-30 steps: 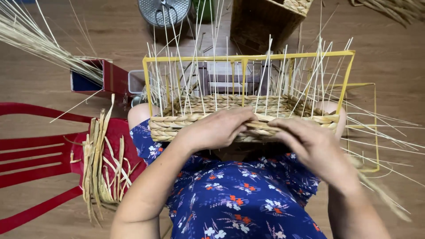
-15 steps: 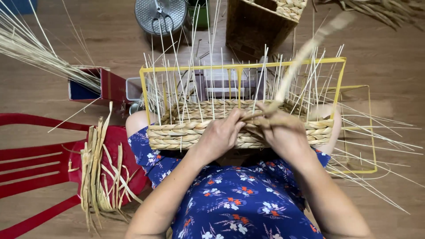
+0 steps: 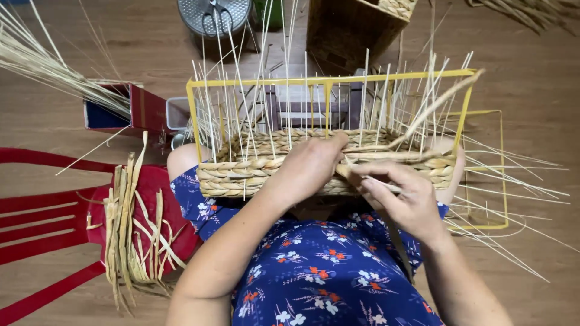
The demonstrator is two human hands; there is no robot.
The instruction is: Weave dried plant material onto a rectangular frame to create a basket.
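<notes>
At the centre of the frame, on my lap, sits the half-woven basket, its braided wall built up around a yellow wire frame with thin pale stakes standing up through it. My left hand presses down on the top row of the weave near the middle, fingers curled over the rim and closed against the braid rather than around anything loose. My right hand is just beside it, lower right of centre, pinching the twisted weaving strand between thumb and fingers; the strand runs up and to the right toward the frame's upper corner. I judge the step in hand to be laying this strand along the front wall; the next move seems to call for threading it behind the next stake and pulling it snug while the left hand keeps the row flat. At the lower left, a bundle of flat dried fibre strips hangs over the seat of a red chair. Above that lies a red box and a sheaf of pale stalks. A metal can and a finished woven basket stand at the top edge on the brown wooden floor.
</notes>
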